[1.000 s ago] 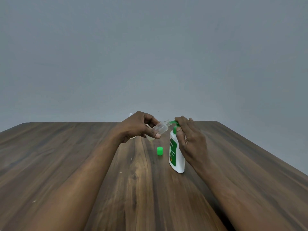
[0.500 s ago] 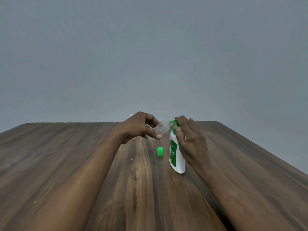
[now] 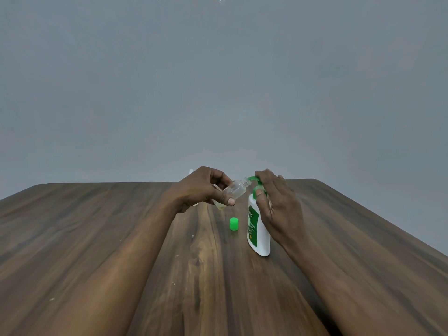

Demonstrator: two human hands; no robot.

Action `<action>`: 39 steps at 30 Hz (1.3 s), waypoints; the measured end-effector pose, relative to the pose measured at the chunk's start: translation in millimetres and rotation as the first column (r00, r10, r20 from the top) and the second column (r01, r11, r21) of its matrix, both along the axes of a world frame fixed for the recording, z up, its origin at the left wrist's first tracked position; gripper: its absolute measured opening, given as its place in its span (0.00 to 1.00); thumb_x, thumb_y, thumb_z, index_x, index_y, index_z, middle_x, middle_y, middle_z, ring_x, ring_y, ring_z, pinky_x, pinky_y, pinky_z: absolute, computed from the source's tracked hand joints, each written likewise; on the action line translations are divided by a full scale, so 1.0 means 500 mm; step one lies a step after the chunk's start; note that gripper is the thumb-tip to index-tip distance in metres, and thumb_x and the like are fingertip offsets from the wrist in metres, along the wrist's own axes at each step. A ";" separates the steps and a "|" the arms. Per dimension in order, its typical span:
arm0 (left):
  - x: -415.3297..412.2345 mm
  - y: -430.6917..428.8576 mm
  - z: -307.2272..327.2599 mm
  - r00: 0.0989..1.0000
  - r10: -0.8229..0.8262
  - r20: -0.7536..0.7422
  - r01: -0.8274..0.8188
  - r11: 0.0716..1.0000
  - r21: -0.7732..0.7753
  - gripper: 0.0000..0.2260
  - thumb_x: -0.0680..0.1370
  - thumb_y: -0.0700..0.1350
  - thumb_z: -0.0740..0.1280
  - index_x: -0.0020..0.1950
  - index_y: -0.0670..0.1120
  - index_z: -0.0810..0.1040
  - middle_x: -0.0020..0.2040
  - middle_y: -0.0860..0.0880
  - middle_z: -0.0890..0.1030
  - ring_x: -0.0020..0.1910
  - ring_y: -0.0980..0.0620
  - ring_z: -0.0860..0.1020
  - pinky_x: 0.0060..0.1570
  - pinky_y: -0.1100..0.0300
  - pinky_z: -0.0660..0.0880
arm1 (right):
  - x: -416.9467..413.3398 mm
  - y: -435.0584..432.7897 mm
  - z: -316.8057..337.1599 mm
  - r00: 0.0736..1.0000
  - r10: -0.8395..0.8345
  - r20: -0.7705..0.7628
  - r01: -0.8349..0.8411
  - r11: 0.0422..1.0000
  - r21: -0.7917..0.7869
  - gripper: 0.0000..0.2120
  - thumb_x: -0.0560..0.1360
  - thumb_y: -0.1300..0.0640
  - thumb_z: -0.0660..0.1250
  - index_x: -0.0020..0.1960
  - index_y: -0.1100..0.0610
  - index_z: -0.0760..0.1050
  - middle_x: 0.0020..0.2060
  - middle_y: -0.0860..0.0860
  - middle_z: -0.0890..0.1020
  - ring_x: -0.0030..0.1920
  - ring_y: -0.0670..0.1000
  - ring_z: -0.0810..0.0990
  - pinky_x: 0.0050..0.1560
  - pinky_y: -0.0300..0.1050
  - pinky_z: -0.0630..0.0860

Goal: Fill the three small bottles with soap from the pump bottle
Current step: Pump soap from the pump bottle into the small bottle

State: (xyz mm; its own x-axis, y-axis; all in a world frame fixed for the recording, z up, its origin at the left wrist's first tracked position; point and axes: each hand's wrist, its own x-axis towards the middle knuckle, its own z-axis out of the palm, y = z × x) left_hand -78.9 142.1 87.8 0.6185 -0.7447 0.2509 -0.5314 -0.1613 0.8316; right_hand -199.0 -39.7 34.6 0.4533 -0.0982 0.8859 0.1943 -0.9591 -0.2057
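hands meet over a dark wooden table (image 3: 121, 226) set against a plain grey wall (image 3: 218, 93). the person's left hand (image 3: 206, 187) pinches 1 small clear bottle (image 3: 236, 189) between curled fingers and thumb, holding it off the table and tilted, its uncapped threaded mouth raised to the right and touching, or all but touching, the tip of the green spout. a pale yellowish patch shows just below the thumb; whether it is soap in this bottle or something behind cannot be told. the right hand (image 3: 278, 204) holds the white pump bottle (image 3: 258, 236) by its green pump head (image 3: 252, 178), fingers laid across the top and the thumb curled in against the green neck. the pump bottle stands upright on the table, right of centre, its green label facing left. 1 green cap (image 3: 234, 224) sits on the wood just left of the pump bottle and below the small clear bottle, apart from both. a small white shape peeks out behind the left hand, too hidden to name. both bare forearms reach in from the lower edge.
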 end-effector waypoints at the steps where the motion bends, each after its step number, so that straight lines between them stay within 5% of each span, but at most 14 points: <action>1: 0.000 0.000 0.000 1.000 -0.001 -0.001 0.001 1.000 0.000 0.17 0.65 0.39 0.83 0.52 0.44 0.85 0.44 0.47 0.83 0.37 0.56 0.81 0.36 0.64 0.77 | 0.000 0.002 0.001 1.000 -0.003 0.007 0.003 1.000 -0.001 0.19 0.79 0.56 0.56 0.66 0.60 0.73 0.62 0.54 0.78 0.68 0.53 0.72 0.70 0.54 0.66; 39: 0.011 -0.005 -0.009 0.999 -0.034 -0.004 0.034 0.999 -0.042 0.17 0.62 0.43 0.84 0.49 0.49 0.86 0.44 0.49 0.85 0.38 0.57 0.82 0.36 0.64 0.77 | 0.002 -0.003 0.001 1.000 -0.006 0.018 0.007 1.000 -0.025 0.16 0.77 0.61 0.59 0.64 0.61 0.75 0.60 0.53 0.80 0.66 0.53 0.74 0.70 0.54 0.66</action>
State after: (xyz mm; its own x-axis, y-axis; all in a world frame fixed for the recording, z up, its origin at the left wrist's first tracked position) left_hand -73.2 139.8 83.2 0.5944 -0.7538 0.2800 -0.5324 -0.1079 0.8396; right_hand -198.2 -41.0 35.3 0.4370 -0.0788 0.8960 0.1913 -0.9652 -0.1782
